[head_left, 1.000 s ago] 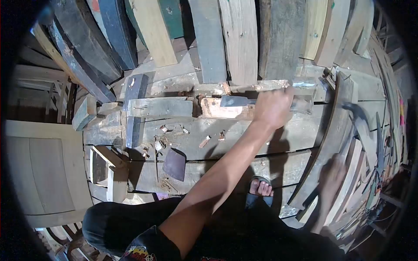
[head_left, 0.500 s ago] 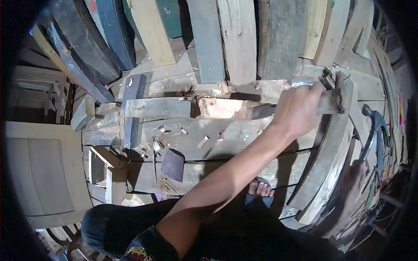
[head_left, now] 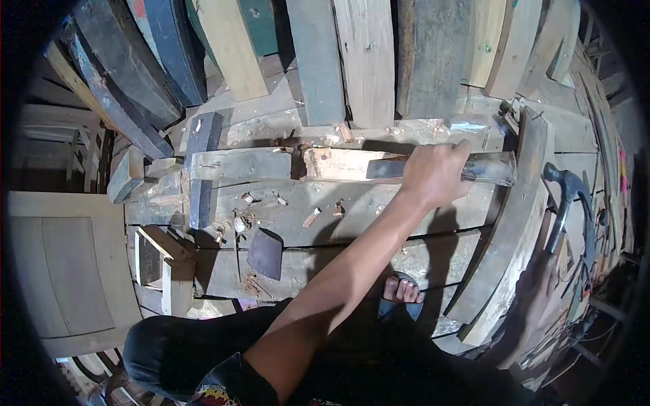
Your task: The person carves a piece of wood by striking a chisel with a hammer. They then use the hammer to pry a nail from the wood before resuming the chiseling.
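My left hand (head_left: pixel 433 174) is closed around a chisel, whose flat blade (head_left: pixel 386 168) lies along the pale cut recess of a wooden beam (head_left: pixel 335 164). The chisel's handle end (head_left: pixel 493 168) sticks out to the right of my fist. At the right, in shadow, my right hand (head_left: pixel 536 274) grips a claw hammer (head_left: pixel 560 213) by its handle, with the head up and apart from the chisel. Wood chips (head_left: pixel 311 218) lie just below the beam.
Several upright boards (head_left: pixel 365 68) line the far side. A dark crosspiece (head_left: pixel 203 169) sits at the beam's left. A curved plank (head_left: pixel 504 237) stands between my hands. Nearby are a brown flat scrap (head_left: pixel 265 254), a small wooden frame (head_left: pixel 166 264), a panelled door (head_left: pixel 71 271) and my foot (head_left: pixel 403 289).
My left hand has slid the chisel leftward along the beam, and its blade now rests further over the recess. The hammer in my right hand has come slightly left.
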`<state>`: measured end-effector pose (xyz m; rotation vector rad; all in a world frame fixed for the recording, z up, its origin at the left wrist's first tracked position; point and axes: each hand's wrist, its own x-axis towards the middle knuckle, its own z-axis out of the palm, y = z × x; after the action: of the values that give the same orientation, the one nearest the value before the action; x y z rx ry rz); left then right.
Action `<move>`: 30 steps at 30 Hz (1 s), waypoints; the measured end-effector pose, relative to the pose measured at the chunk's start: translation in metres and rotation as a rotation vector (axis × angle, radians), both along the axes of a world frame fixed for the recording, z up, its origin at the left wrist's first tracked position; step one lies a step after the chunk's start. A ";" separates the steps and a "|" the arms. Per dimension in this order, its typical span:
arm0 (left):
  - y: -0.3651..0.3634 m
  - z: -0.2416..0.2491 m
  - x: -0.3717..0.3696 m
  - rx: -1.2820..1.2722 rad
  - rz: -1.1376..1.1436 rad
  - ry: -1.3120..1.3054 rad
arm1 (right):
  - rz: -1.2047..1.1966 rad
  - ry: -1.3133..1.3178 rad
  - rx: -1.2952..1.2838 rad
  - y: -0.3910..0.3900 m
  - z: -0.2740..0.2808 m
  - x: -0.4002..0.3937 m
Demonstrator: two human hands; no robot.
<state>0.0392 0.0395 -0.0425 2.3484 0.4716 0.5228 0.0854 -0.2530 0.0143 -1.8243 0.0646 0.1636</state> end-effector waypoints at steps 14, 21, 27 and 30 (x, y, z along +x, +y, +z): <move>0.000 -0.010 -0.004 0.080 -0.005 -0.061 | 0.119 0.061 -0.141 0.035 -0.020 -0.048; -0.002 -0.016 -0.004 0.119 0.063 -0.230 | -0.122 -0.241 0.043 -0.002 -0.009 0.004; -0.003 -0.013 -0.005 0.048 0.008 0.001 | 0.079 -0.243 -0.188 0.012 -0.053 -0.033; -0.002 -0.018 -0.006 0.081 0.004 -0.035 | 0.214 0.107 -0.089 0.013 -0.044 -0.042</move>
<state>0.0332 0.0371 -0.0606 2.4117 0.4465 0.5935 0.0434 -0.2403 -0.0298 -1.9080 -0.0496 0.4152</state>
